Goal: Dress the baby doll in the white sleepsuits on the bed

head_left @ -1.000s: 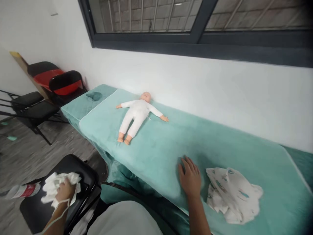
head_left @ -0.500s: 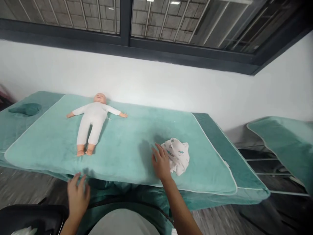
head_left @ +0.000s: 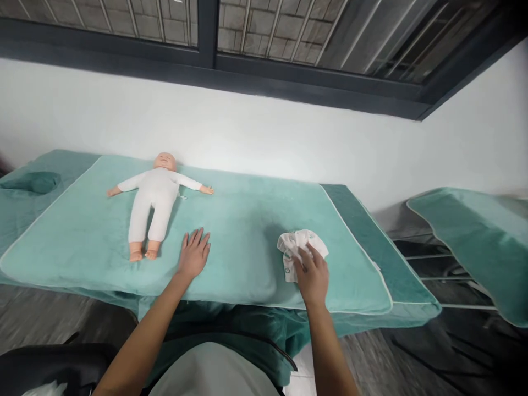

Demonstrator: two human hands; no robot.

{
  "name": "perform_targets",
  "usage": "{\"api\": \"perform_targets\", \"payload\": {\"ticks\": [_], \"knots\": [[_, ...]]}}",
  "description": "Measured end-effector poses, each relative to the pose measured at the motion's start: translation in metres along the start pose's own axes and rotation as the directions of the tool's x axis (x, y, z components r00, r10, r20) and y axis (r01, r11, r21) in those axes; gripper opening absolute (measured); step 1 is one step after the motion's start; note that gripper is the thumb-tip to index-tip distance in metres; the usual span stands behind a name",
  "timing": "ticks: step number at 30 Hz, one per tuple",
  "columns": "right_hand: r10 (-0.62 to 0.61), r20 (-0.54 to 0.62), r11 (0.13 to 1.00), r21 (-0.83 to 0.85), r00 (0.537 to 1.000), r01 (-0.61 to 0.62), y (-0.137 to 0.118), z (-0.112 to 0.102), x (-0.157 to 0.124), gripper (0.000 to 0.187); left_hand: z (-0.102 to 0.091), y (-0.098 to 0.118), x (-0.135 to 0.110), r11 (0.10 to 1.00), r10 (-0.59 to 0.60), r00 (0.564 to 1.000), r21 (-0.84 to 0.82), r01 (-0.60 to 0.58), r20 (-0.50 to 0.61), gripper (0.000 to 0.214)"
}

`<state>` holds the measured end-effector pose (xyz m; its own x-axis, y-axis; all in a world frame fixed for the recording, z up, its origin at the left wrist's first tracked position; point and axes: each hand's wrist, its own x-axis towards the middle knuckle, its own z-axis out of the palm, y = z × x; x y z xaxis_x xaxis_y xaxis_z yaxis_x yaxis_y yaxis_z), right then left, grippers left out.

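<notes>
Printed cloth (head_left: 293, 242) under the fingers of the right hand (head_left: 312, 272).
Green bed (head_left: 239, 264) extends beneath both hands; white-suited doll (head_left: 154, 192) lies face up, beyond and left of the left hand (head_left: 194, 256), which is open, palm down. Right hand is half curled; grip cannot be determined.

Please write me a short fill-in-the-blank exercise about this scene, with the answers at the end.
1. The doll is lying on its ____.
2. Its outfit is ____ in colour.
3. The hand at the printed cloth is the person's ____ one.
4. The hand nearer the doll is the person's ____ one.
Missing words: back; white; right; left.
</notes>
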<state>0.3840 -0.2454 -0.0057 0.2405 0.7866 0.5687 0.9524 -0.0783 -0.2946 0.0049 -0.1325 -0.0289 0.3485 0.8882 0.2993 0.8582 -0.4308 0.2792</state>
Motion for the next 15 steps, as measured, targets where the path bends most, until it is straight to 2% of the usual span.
{"api": "perform_targets", "payload": {"ticks": [4, 7, 8, 11, 13, 15], "knots": [[0.154, -0.147, 0.988, 0.025, 0.977, -0.152, 0.012, -0.006, 0.005, 0.036, 0.001, -0.002, -0.004, 1.000, -0.005, 1.000, -0.026, 0.004, -0.013, 0.048], [0.302, -0.164, 0.951, 0.119, 0.939, -0.285, 0.012, -0.013, 0.010, 0.035, -0.001, -0.001, -0.003, 0.999, -0.020, 1.000, -0.047, 0.019, -0.018, 0.047], [0.378, -0.155, 0.920, 0.177, 0.913, -0.351, 0.010, -0.015, 0.013, 0.033, -0.001, -0.001, -0.002, 0.998, -0.023, 1.000, -0.055, 0.022, -0.019, 0.047], [0.591, -0.130, 0.768, 0.393, 0.796, -0.506, -0.001, -0.024, 0.031, 0.031, -0.001, -0.001, -0.001, 0.997, -0.022, 0.999, -0.077, 0.020, -0.023, 0.046], [0.640, -0.128, 0.689, 0.531, 0.757, -0.493, -0.008, -0.030, 0.051, 0.032, 0.000, -0.002, -0.001, 0.996, -0.021, 0.999, -0.084, 0.018, -0.028, 0.046], [0.631, -0.132, 0.652, 0.624, 0.764, -0.431, -0.014, -0.034, 0.075, 0.033, 0.001, -0.004, -0.001, 0.996, -0.020, 0.999, -0.093, 0.017, -0.038, 0.045]]}}
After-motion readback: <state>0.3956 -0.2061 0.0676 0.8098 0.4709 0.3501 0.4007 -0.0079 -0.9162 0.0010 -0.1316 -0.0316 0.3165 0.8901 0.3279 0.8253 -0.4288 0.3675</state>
